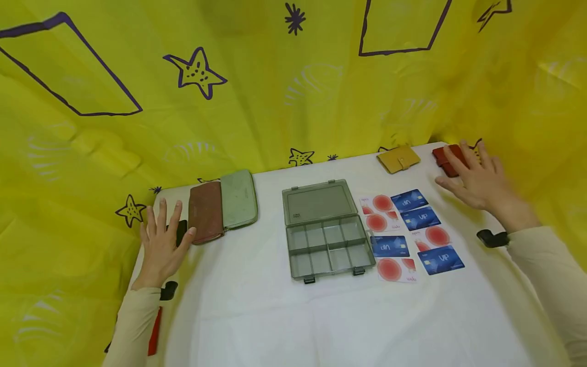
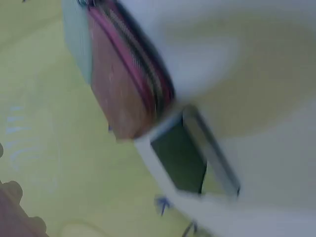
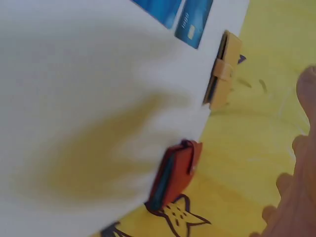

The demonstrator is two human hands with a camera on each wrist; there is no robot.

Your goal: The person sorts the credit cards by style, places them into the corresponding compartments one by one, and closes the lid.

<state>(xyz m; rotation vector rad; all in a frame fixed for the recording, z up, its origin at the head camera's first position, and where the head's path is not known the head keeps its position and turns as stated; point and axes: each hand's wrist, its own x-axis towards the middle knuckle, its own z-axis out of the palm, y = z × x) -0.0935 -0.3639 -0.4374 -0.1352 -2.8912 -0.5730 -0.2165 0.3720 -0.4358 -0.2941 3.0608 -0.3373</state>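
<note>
Red wallet point(image 1: 447, 159) under open right hand point(image 1: 477, 179) fingers.

Soft white cloth over the surface point(image 1: 275, 316), smooth and matt. Clear grey plastic box point(image 1: 326, 232), a bit shiny. Glossy cards point(image 1: 405, 232), maybe plastic. Leathery brown wallet point(image 1: 205, 211) and pale green wallet point(image 1: 238, 199), both dull. Leathery red wallet point(image 1: 447, 158) and yellow wallet point(image 1: 398, 158), matt. Thin yellow cloth backdrop point(image 1: 275, 102), wrinkled.
</note>
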